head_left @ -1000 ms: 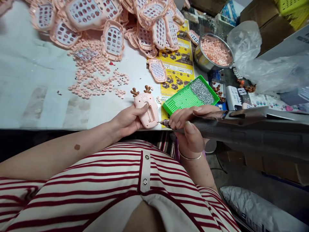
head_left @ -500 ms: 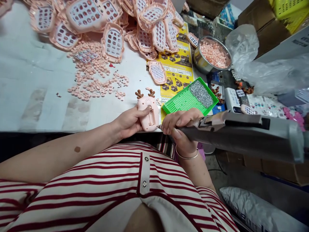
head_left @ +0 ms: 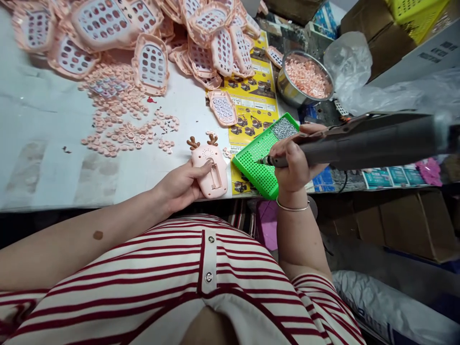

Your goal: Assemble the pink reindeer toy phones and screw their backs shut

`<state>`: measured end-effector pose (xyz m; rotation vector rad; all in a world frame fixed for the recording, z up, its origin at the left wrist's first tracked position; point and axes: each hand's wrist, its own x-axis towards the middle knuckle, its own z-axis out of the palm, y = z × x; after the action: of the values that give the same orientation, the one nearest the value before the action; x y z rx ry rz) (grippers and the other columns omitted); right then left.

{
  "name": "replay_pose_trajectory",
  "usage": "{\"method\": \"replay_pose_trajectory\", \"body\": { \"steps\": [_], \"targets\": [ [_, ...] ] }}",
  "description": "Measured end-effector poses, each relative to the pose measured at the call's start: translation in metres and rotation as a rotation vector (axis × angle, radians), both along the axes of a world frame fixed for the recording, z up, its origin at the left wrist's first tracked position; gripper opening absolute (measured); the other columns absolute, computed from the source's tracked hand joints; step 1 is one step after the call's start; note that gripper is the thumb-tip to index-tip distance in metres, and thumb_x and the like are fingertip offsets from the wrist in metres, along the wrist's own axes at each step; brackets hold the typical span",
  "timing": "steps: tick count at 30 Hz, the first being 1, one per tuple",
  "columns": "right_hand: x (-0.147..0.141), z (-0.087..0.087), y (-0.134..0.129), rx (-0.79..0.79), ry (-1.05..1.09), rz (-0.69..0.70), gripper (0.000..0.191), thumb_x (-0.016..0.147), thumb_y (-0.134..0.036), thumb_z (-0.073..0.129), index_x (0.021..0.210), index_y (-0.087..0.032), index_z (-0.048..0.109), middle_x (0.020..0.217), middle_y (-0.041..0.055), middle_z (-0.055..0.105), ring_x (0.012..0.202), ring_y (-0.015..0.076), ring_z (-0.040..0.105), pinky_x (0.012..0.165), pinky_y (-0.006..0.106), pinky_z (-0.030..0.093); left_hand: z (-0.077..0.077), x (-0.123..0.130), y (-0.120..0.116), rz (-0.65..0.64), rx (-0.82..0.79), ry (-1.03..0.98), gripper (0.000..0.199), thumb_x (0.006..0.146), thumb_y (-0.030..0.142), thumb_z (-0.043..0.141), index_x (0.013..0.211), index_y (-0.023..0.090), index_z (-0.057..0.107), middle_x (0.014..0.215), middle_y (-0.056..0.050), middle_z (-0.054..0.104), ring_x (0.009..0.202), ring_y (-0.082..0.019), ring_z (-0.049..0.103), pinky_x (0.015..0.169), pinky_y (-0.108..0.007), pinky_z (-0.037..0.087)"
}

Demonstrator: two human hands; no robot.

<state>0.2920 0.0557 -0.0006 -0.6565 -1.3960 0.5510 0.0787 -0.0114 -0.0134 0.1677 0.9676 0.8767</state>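
Note:
My left hand is closed round the left side of a pink toy phone with brown antlers, held at the table's front edge. The toy's back faces up, and its battery compartment lies uncovered beside my thumb. In my right hand is a grey electric screwdriver, held nearly level with its body stretching to the right. Its tip hangs over a green perforated tray, where small silver screws are heaped at the far end. Whether a screw sits on the tip is too small to tell.
Many pink toy shells are piled at the back of the table. Small pink button pieces are scattered before them. A steel bowl of pink parts stands right of the yellow printed sheet. Plastic bags lie at the back right.
My right hand has moved the screwdriver away from the toy's lower right corner, up and right over the green tray. My left hand keeps hold of the toy. The camera view has shifted slightly.

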Motion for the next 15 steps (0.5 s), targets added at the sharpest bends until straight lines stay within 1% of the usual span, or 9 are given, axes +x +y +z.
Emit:
{"method": "replay_pose_trajectory", "body": {
  "steps": [3, 5, 8, 12, 15],
  "targets": [
    [0.004, -0.0088, 0.0066, 0.016, -0.023, -0.036, 0.022, 0.085, -0.039, 0.069, 0.105, -0.033, 0.06, 0.061, -0.0084, 0.047, 0.042, 0.0097, 0.048, 0.043, 0.026, 0.042, -0.0012, -0.0006, -0.0007, -0.014, 0.006, -0.012, 0.034, 0.091, 0.019, 0.067, 0.125, 0.018, 0.067, 0.128, -0.015, 0.072, 0.105, -0.032, 0.074, 0.092, -0.063, 0.06],
    [0.0046, -0.0092, 0.009, 0.026, -0.023, -0.038, 0.022, 0.085, -0.04, 0.069, 0.104, -0.033, 0.061, 0.06, -0.0088, 0.046, 0.04, 0.0087, 0.047, 0.042, 0.025, 0.041, -0.0019, -0.001, -0.0008, -0.015, 0.005, -0.022, 0.037, 0.091, 0.018, 0.067, 0.127, 0.019, 0.065, 0.127, -0.015, 0.072, 0.104, -0.031, 0.074, 0.092, -0.061, 0.061],
    [0.0052, -0.0074, 0.0108, 0.023, -0.012, -0.003, 0.023, 0.084, -0.038, 0.071, 0.104, -0.032, 0.062, 0.059, -0.0088, 0.049, 0.04, 0.0078, 0.048, 0.042, 0.024, 0.041, -0.0018, -0.0013, -0.0008, -0.016, 0.004, -0.023, 0.036, 0.092, 0.017, 0.065, 0.128, 0.02, 0.065, 0.128, -0.015, 0.072, 0.101, -0.029, 0.075, 0.091, -0.058, 0.062],
    [0.005, -0.0069, 0.0091, -0.037, -0.025, -0.008, 0.018, 0.084, -0.038, 0.073, 0.095, -0.029, 0.062, 0.059, -0.0083, 0.05, 0.042, 0.0081, 0.05, 0.044, 0.025, 0.041, -0.0016, -0.0014, -0.0012, -0.023, 0.014, -0.032, 0.035, 0.093, 0.018, 0.064, 0.128, 0.019, 0.065, 0.125, -0.015, 0.073, 0.098, -0.028, 0.076, 0.088, -0.055, 0.064],
    [0.0056, -0.0084, 0.0081, -0.095, -0.042, -0.047, 0.023, 0.082, -0.046, 0.073, 0.095, -0.03, 0.061, 0.06, -0.0079, 0.049, 0.043, 0.0091, 0.05, 0.045, 0.028, 0.041, -0.0026, -0.0017, -0.001, -0.027, 0.022, -0.053, 0.036, 0.093, 0.019, 0.065, 0.129, 0.019, 0.065, 0.122, -0.015, 0.074, 0.1, -0.029, 0.075, 0.089, -0.056, 0.063]
  ]
}}
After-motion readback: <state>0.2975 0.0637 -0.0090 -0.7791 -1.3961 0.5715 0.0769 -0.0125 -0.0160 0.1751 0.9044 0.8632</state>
